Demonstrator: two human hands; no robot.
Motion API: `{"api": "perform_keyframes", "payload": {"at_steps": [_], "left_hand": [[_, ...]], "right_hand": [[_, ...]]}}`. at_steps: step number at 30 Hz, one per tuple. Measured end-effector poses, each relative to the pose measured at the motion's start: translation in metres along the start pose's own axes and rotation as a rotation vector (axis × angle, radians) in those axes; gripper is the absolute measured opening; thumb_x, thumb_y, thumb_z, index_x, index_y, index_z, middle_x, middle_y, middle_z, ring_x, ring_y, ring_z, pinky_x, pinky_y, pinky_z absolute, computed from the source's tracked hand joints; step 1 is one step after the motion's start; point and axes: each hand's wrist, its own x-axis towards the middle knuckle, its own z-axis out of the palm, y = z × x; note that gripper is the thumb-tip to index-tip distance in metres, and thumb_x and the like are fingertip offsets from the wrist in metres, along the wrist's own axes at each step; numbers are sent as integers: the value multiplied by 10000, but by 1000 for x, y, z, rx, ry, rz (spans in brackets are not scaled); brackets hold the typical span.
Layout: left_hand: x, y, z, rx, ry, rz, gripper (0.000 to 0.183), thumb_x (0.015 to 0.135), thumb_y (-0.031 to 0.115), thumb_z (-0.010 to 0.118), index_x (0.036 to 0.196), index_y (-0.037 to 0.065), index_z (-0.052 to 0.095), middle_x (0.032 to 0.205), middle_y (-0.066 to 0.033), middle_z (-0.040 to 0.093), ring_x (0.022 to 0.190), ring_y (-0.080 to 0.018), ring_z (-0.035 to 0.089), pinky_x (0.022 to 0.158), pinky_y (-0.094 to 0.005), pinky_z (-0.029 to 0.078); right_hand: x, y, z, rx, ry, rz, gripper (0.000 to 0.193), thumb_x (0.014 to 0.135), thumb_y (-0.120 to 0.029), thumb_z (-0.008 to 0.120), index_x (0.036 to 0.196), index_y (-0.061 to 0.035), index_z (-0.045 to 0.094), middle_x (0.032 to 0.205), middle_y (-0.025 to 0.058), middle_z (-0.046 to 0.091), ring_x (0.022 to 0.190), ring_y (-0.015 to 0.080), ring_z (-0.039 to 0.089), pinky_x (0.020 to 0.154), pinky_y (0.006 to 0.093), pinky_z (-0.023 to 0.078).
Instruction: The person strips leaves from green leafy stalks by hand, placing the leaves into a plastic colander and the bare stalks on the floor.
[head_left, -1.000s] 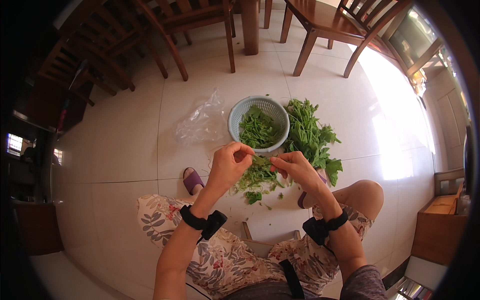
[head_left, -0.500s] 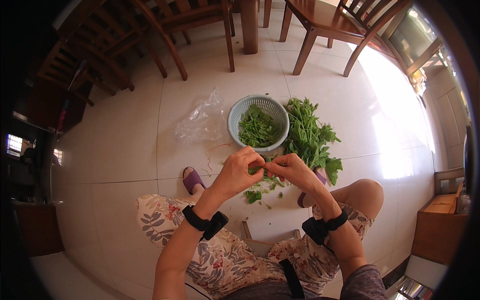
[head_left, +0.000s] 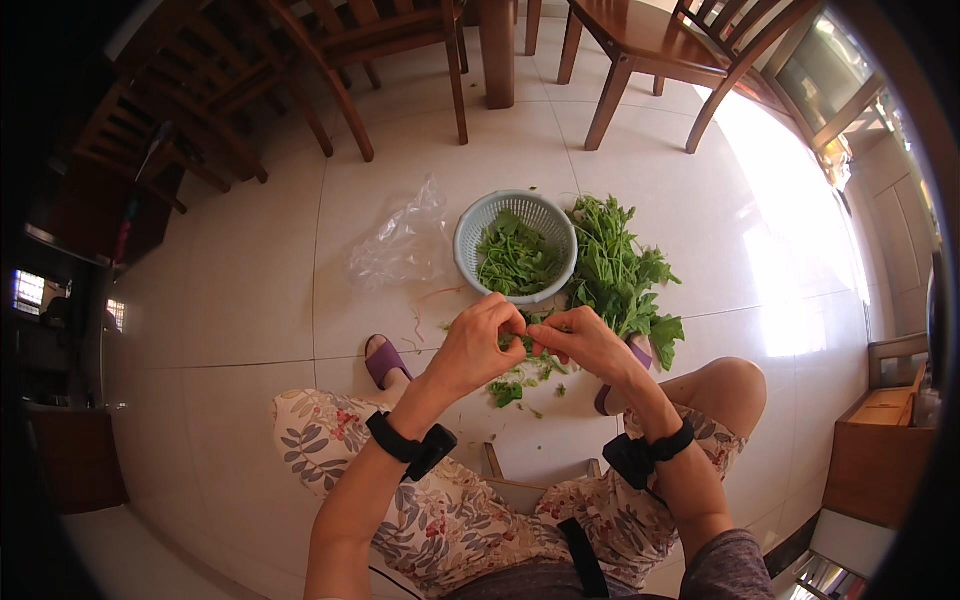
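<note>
My left hand (head_left: 485, 337) and my right hand (head_left: 582, 340) meet fingertip to fingertip, just in front of a grey-blue plastic colander (head_left: 470, 213). Both are closed in a pinch on a small green vegetable stem, mostly hidden by the fingers. Inside the colander lie picked leafy greens (head_left: 518, 253). A large heap of uncut leafy greens (head_left: 615, 265) rests on the floor against the colander's right side. Under and in front of my hands, torn leaves and stem scraps (head_left: 507, 392) are scattered on the tiles.
A crumpled clear plastic bag (head_left: 405, 238) lies left of the colander. Wooden chairs (head_left: 640, 45) stand at the far side, by a thick table leg (head_left: 497, 55). My feet, in purple slippers (head_left: 385, 358), flank the scraps. A wooden cabinet (head_left: 875, 455) stands at the right.
</note>
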Motion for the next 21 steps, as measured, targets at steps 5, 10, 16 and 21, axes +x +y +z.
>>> {"api": "perform_keyframes", "payload": {"at_steps": [5,10,16,21], "left_hand": [[-1,2,1,37,-1,18,106,663,17,603,738,7,528,730,-96,507,677,-252,545,586,-351,453],[-1,-1,-1,72,-8,17,101,651,11,594,728,11,528,723,-96,515,665,-247,547,576,-348,449],[0,-5,-8,200,15,40,86,648,26,594,706,10,534,699,-87,524,643,-226,555,569,-338,452],[0,-10,-13,112,48,-101,96,683,64,620,703,1,551,689,-82,532,614,-198,555,581,-314,455]], "right_hand": [[0,2,-1,18,-14,8,362,879,-310,584,705,-5,668,540,-16,483,513,57,429,463,231,347],[-1,-3,0,20,-49,62,374,889,-310,577,695,1,653,534,-25,465,516,54,425,469,226,353],[1,3,-1,66,-56,31,389,908,-307,564,691,3,651,542,-29,464,514,56,420,471,225,352],[2,3,-2,80,-73,32,378,906,-307,565,709,4,651,550,-30,465,524,57,424,483,224,352]]}}
